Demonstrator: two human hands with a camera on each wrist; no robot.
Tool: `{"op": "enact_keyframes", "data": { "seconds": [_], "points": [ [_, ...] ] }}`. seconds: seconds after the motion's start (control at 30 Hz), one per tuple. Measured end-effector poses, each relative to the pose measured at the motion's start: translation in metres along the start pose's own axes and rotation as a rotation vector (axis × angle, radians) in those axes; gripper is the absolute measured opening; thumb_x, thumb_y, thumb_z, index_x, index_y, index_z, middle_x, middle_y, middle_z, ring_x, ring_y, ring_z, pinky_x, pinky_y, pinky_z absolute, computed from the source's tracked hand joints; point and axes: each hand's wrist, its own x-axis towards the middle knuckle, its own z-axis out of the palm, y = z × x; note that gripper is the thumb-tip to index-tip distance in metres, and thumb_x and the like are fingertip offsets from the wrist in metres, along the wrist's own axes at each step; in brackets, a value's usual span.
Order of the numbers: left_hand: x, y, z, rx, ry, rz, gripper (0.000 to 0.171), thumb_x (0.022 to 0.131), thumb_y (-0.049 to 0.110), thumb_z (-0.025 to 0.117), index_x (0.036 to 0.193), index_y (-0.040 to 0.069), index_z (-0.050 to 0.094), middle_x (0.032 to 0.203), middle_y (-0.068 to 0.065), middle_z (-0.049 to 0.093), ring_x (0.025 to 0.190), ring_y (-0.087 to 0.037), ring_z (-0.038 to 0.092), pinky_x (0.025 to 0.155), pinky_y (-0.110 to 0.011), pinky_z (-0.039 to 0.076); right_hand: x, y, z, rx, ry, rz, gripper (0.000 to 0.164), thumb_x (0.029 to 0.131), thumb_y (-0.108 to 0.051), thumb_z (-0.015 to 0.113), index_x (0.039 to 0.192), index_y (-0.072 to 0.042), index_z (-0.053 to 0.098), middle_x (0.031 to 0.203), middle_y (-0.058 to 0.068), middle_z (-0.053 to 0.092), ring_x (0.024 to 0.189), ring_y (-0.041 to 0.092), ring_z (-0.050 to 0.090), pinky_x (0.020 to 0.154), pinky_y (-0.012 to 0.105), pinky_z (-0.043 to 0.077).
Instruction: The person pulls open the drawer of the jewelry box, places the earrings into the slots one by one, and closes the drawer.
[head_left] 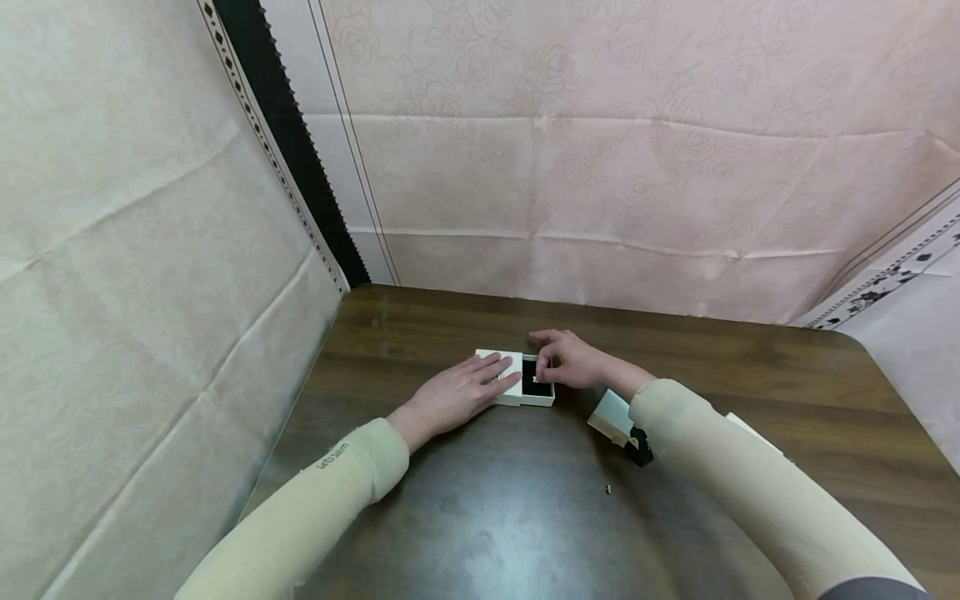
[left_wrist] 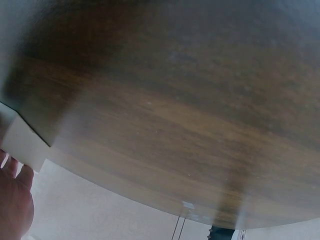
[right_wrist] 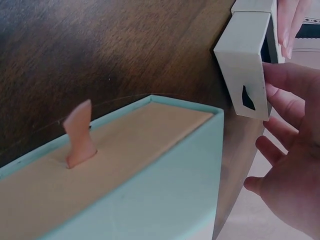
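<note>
A white slide-out jewellery box (head_left: 510, 398) lies on the table with its drawer partly out, showing a black insert (head_left: 542, 389). My left hand (head_left: 468, 387) rests on the box's cover with its fingers straight and spread. In the left wrist view, the left hand (left_wrist: 15, 200) appears at the lower left beside the box (left_wrist: 27, 142). My right hand (head_left: 573, 360) reaches over the drawer, thumb and forefinger pinching a small shiny piece (head_left: 536, 379) at the insert. From the right wrist view, the right hand's (right_wrist: 295, 145) fingertips dip inside the drawer's rim, hiding the piece.
A mint-green box (right_wrist: 175, 175) with a peach ribbon tab (right_wrist: 80, 135) stands below the right wrist. A tiny metallic piece (head_left: 608, 489) lies nearer me on the wooden table (head_left: 450, 517). Something white (head_left: 753, 432) shows behind the right sleeve. Cloth-covered walls border the table.
</note>
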Motion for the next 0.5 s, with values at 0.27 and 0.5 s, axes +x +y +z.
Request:
{"op": "enact_keyframes", "data": {
  "seconds": [0.27, 0.5],
  "points": [
    [-0.0003, -0.0001, 0.0004, -0.007, 0.007, 0.0, 0.053, 0.113, 0.023, 0.058, 0.165, 0.02, 0.045, 0.168, -0.011, 0.044, 0.156, -0.027, 0.041, 0.124, -0.045, 0.039, 0.0023, 0.0015, 0.0002, -0.013, -0.012, 0.06, 0.02, 0.102, -0.008, 0.063, 0.088, -0.011, 0.077, 0.161, 0.034, 0.042, 0.15, 0.054, 0.036, 0.124, 0.072, 0.02],
    [-0.0007, -0.0003, 0.001, 0.002, 0.02, 0.006, 0.054, 0.112, 0.023, 0.06, 0.164, 0.019, 0.047, 0.167, -0.011, 0.045, 0.155, -0.027, 0.042, 0.123, -0.045, 0.04, 0.005, 0.0029, 0.0016, -0.066, 0.006, 0.09, 0.019, 0.102, -0.012, 0.066, 0.086, -0.015, 0.077, 0.16, 0.03, 0.046, 0.149, 0.054, 0.037, 0.124, 0.073, 0.019]
  ]
}}
